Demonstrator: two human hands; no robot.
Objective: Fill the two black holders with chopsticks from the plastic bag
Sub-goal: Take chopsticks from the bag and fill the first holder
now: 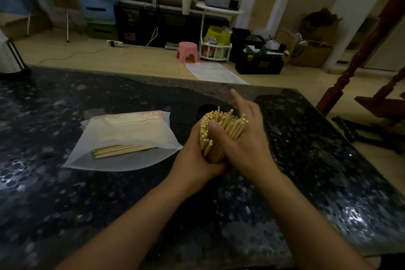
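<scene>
Clasping chopstick bundle [221,131] in left hand [197,158] grip, right hand [243,138] grip too

A thick upright bundle of pale chopsticks [221,131] beside a near-empty plastic bag [125,140].
</scene>
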